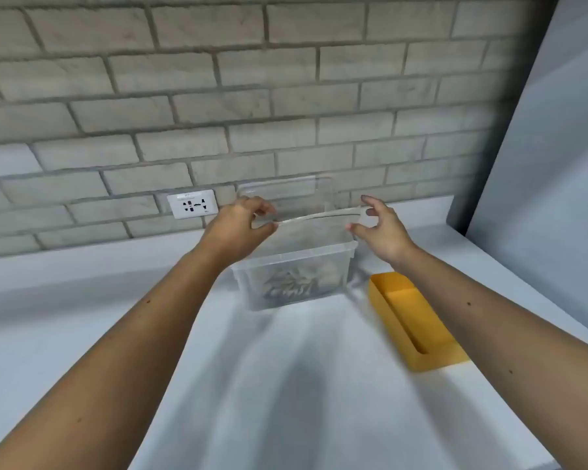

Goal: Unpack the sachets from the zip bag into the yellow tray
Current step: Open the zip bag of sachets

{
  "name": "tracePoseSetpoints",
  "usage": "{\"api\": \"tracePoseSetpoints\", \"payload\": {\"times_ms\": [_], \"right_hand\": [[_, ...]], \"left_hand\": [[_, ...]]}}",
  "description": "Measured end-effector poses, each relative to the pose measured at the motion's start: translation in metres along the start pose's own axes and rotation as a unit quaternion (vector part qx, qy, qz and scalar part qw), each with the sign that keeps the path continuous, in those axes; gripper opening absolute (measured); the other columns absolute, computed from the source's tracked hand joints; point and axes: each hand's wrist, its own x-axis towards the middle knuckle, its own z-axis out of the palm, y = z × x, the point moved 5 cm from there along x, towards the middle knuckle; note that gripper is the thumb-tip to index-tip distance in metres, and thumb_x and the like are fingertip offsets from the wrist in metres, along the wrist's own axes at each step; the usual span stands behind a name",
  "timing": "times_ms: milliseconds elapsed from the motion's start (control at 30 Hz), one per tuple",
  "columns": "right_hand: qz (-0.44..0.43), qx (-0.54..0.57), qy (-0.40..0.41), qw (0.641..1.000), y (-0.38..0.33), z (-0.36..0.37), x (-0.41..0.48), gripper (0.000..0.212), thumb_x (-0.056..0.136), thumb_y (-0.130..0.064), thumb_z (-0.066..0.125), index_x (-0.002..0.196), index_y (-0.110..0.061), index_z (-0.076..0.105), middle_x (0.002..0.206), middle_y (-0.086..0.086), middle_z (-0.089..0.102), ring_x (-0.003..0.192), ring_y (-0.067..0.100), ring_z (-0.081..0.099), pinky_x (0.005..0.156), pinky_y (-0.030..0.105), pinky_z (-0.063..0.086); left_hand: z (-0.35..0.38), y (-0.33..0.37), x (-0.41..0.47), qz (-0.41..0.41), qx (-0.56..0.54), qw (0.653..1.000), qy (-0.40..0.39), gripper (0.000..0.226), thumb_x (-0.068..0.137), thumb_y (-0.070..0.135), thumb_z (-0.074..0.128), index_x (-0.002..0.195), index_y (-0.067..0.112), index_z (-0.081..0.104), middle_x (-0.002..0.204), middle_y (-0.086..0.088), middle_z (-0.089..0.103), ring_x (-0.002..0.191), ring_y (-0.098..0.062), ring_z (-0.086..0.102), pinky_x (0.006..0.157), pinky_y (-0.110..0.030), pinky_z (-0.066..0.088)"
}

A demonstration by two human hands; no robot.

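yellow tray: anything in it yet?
Empty. The yellow rectangular plastic tray shows only its bare yellow floor and walls, nothing lying inside.

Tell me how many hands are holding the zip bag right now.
2. The left hand pinches the top edge of the zip bag at its left end; the right hand pinches the right end, both above the clear box.
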Motion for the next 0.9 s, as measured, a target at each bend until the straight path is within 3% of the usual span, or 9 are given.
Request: {"api": "tracePoseSetpoints", "payload": {"times_ms": [100,167,267,367,533,633,800,900], "right_hand": [[0.052,0.068,-0.048,0.995,0.001,0.008,0.007,0.041,0.091,-0.029,0.066,0.13,-0.022,0.056,0.116,0.006,0.055,0.086,0.023,0.065,0.078,0.03,0.05],[0.064,0.098,-0.053,0.992,-0.003,0.012,0.01,0.024,0.094,-0.026,0.063,0.115,-0.014,0.064,0.105,0.009,0.06,0.073,0.02,0.063,0.073,0.03,0.053],[0.062,0.132,-0.049,0.988,-0.013,0.014,0.016,0.011,0.098,-0.018,0.057,0.095,-0.009,0.062,0.095,0.011,0.063,0.074,0.019,0.063,0.068,0.028,0.053],[0.041,0.147,-0.06,0.986,-0.022,0.015,0.023,0.012,0.099,-0.014,0.054,0.088,-0.013,0.06,0.095,0.014,0.065,0.083,0.021,0.064,0.073,0.024,0.055],[-0.014,0.23,-0.052,0.972,-0.055,0.008,0.029,0.015,0.098,-0.006,0.053,0.085,-0.011,0.058,0.087,0.005,0.062,0.079,0.015,0.064,0.072,0.016,0.055],[-0.055,0.261,-0.037,0.963,-0.084,-0.009,0.032,0.02,0.098,-0.005,0.053,0.081,-0.015,0.057,0.086,0.0,0.063,0.075,0.01,0.064,0.075,0.02,0.053],[-0.164,0.272,0.017,0.948,-0.141,-0.06,0.028,0.02,0.097,-0.01,0.056,0.078,-0.018,0.055,0.078,0.001,0.061,0.07,0.01,0.062,0.072,0.02,0.051],[-0.228,0.276,0.048,0.932,-0.163,-0.084,0.018,0.015,0.096,-0.013,0.056,0.081,-0.017,0.057,0.078,0.002,0.06,0.079,0.016,0.059,0.076,0.027,0.05]], "left_hand": [[0.005,-0.008,-0.001,-0.029,0.028,0.999,0.005,0.039,0.094,0.042,0.06,0.131,0.027,0.059,0.126,0.002,0.061,0.115,-0.019,0.057,0.091,-0.043,0.052],[0.01,-0.012,-0.003,-0.046,0.06,0.997,-0.016,0.041,0.097,0.043,0.056,0.134,0.027,0.057,0.129,0.002,0.061,0.116,-0.02,0.058,0.092,-0.04,0.051],[0.013,-0.022,-0.003,-0.087,0.093,0.991,-0.04,0.037,0.099,0.042,0.052,0.132,0.028,0.059,0.131,0.002,0.063,0.119,-0.023,0.058,0.093,-0.038,0.047],[0.015,-0.026,-0.004,-0.11,0.122,0.985,-0.049,0.03,0.099,0.041,0.05,0.123,0.03,0.065,0.12,-0.001,0.069,0.109,-0.027,0.062,0.087,-0.038,0.05],[-0.016,-0.011,0.01,-0.115,0.134,0.982,0.061,0.026,0.1,0.039,0.053,0.115,0.026,0.07,0.109,-0.006,0.072,0.103,-0.033,0.064,0.078,-0.038,0.048],[-0.045,0.011,0.018,-0.087,0.132,0.98,0.121,0.028,0.1,0.037,0.053,0.117,0.023,0.069,0.111,-0.008,0.072,0.104,-0.035,0.064,0.077,-0.041,0.049],[-0.107,0.059,0.024,-0.013,0.094,0.971,0.221,0.029,0.096,0.038,0.055,0.117,0.023,0.07,0.112,-0.006,0.073,0.11,-0.03,0.065,0.087,-0.041,0.052],[-0.13,0.083,0.023,0.027,0.065,0.967,0.246,0.034,0.09,0.046,0.051,0.112,0.026,0.069,0.105,0.0,0.075,0.105,-0.022,0.068,0.09,-0.045,0.054]]}}
